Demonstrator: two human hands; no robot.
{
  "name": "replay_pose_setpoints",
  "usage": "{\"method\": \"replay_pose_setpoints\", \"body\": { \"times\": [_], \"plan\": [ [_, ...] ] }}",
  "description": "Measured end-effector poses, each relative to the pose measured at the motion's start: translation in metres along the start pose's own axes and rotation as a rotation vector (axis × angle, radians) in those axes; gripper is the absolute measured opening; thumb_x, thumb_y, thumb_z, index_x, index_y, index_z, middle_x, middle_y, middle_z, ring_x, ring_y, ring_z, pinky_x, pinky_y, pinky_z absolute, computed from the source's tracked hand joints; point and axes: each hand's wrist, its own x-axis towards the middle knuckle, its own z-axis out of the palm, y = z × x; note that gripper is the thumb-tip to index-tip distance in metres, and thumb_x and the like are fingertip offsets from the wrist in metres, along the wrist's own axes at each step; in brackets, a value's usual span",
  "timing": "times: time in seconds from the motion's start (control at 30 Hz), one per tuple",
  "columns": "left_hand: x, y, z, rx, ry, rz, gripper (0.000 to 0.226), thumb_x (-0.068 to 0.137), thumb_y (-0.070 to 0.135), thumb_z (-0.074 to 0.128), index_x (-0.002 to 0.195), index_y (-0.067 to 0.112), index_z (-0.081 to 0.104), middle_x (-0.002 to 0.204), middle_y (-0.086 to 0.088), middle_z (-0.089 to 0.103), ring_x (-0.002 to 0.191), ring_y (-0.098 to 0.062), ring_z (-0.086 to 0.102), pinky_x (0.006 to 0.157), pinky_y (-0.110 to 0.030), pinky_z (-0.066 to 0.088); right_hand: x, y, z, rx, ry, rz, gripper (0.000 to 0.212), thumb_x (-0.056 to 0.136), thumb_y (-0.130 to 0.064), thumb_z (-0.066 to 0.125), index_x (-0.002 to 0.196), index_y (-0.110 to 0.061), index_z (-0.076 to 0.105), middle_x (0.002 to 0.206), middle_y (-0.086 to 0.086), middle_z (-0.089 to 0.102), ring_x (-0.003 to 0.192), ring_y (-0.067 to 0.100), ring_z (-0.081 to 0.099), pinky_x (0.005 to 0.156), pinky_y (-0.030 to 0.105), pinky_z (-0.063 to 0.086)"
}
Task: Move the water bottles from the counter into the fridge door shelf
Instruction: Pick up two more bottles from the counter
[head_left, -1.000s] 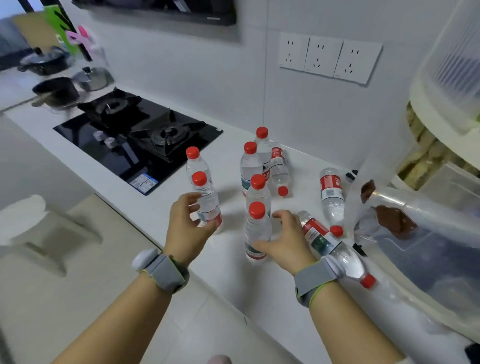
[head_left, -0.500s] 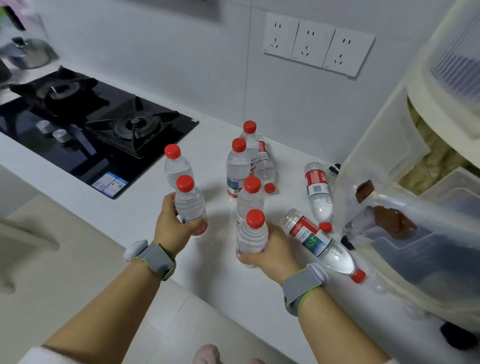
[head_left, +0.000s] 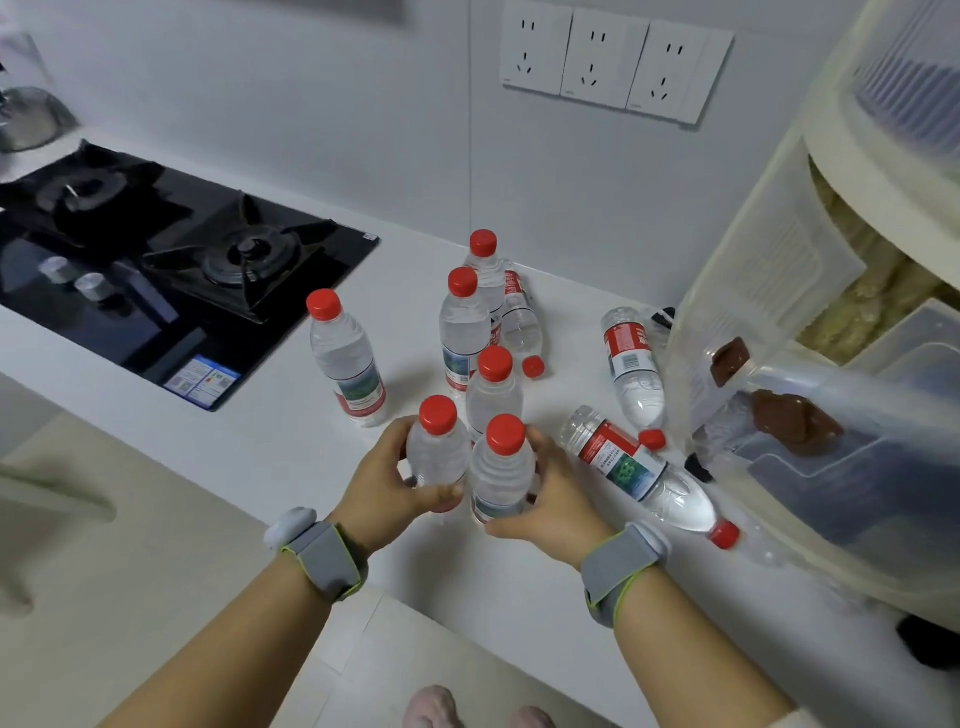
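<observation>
Several clear water bottles with red caps are on the white counter (head_left: 270, 447). My left hand (head_left: 387, 483) grips one upright bottle (head_left: 436, 452) near the counter's front edge. Right beside it, my right hand (head_left: 550, 499) grips a second upright bottle (head_left: 503, 475); the two bottles almost touch. Behind them stands another bottle (head_left: 493, 395), with two more upright ones (head_left: 464, 332) further back and one (head_left: 347, 364) off to the left. Three bottles lie on their sides: one (head_left: 636, 467) just right of my right hand, one (head_left: 631, 369) behind it, one (head_left: 519, 319) near the wall.
A black gas hob (head_left: 171, 260) is set into the counter at the left. The open fridge door with its clear shelves (head_left: 841, 457) stands at the right, close to the lying bottles. Wall sockets (head_left: 613, 62) are above. Tiled floor lies below the counter edge.
Both hands closed round their bottles. The left hand has brought its bottle rightward, next to the one in the right hand. The camera view has shifted right.
</observation>
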Motion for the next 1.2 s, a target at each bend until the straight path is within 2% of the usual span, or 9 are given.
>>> {"method": "replay_pose_setpoints", "body": {
  "times": [0.1,0.17,0.33,0.5,0.63,0.8,0.97,1.1,1.2],
  "plan": [
    [0.01,-0.006,-0.003,-0.035,-0.065,0.016,0.079,0.071,0.021,0.087,0.136,0.03,0.043,0.131,0.012,0.058,0.119,-0.013,0.054,0.09,-0.026,0.046,0.003,-0.001,-0.008,0.022,-0.047,-0.06,0.09,0.056,-0.003,0.09,0.116,-0.046,0.038,0.114,-0.025,0.05,0.104,-0.018,0.053,0.083,0.006,0.047],
    [0.018,-0.011,-0.007,-0.022,-0.13,0.022,0.083,0.069,0.024,0.089,0.138,0.03,0.043,0.132,0.008,0.06,0.121,-0.017,0.056,0.09,-0.026,0.049,0.005,-0.005,-0.011,0.039,-0.056,-0.089,0.09,0.058,0.002,0.089,0.112,-0.047,0.036,0.112,-0.028,0.049,0.097,-0.028,0.05,0.076,-0.003,0.042],
    [0.033,-0.016,-0.004,0.078,-0.272,0.078,0.092,0.067,0.028,0.089,0.143,0.036,0.038,0.138,0.01,0.059,0.125,-0.013,0.056,0.105,-0.04,0.048,0.012,0.001,-0.005,0.14,-0.069,-0.102,0.096,0.058,0.01,0.086,0.123,-0.037,0.033,0.114,-0.025,0.049,0.095,-0.029,0.05,0.076,-0.003,0.042],
    [0.047,-0.009,-0.012,0.203,-0.358,0.124,0.099,0.062,0.035,0.091,0.13,0.069,0.027,0.14,0.011,0.057,0.128,-0.019,0.055,0.104,-0.046,0.049,0.015,0.003,-0.007,0.083,-0.111,-0.121,0.105,0.056,0.004,0.089,0.127,-0.045,0.029,0.127,-0.02,0.05,0.11,-0.019,0.05,0.087,0.0,0.041],
    [0.056,-0.004,-0.012,0.245,-0.433,0.175,0.106,0.059,0.035,0.093,0.144,0.043,0.031,0.14,0.005,0.058,0.127,-0.021,0.056,0.104,-0.049,0.048,0.02,0.001,-0.012,0.078,-0.152,-0.152,0.113,0.056,-0.001,0.091,0.144,-0.024,0.025,0.133,-0.008,0.052,0.112,-0.017,0.052,0.087,0.0,0.041],
    [0.057,-0.007,0.001,0.075,-0.403,0.248,0.105,0.062,0.017,0.093,0.148,0.025,0.033,0.144,0.0,0.055,0.131,-0.023,0.053,0.108,-0.051,0.045,0.022,0.005,-0.009,0.128,-0.179,-0.089,0.132,0.057,-0.004,0.092,0.154,-0.025,0.006,0.148,-0.008,0.041,0.131,-0.002,0.045,0.096,0.002,0.04],
    [0.062,-0.016,0.008,-0.069,-0.386,0.257,0.097,0.062,0.023,0.092,0.144,0.021,0.04,0.141,-0.008,0.057,0.13,-0.031,0.054,0.107,-0.058,0.042,0.022,0.005,-0.018,0.156,-0.14,-0.113,0.113,0.061,0.001,0.09,0.148,-0.015,0.021,0.133,-0.01,0.051,0.104,-0.033,0.044,0.08,-0.008,0.035],
    [0.064,-0.021,0.014,-0.207,-0.34,0.166,0.073,0.061,0.023,0.09,0.126,0.011,0.059,0.122,-0.01,0.071,0.114,-0.026,0.066,0.094,-0.041,0.053,0.034,0.008,-0.014,0.173,-0.103,-0.1,0.104,0.061,0.001,0.09,0.145,-0.006,0.03,0.135,0.004,0.055,0.103,-0.027,0.049,0.082,-0.005,0.037],
    [0.062,-0.015,0.017,-0.283,-0.32,0.154,0.064,0.061,0.032,0.091,0.119,0.02,0.067,0.118,-0.005,0.073,0.112,-0.024,0.068,0.091,-0.033,0.054,0.043,0.011,-0.011,0.178,-0.085,-0.083,0.1,0.061,0.002,0.09,0.142,-0.007,0.033,0.131,0.003,0.058,0.108,-0.017,0.055,0.084,0.0,0.042]
  ]
}}
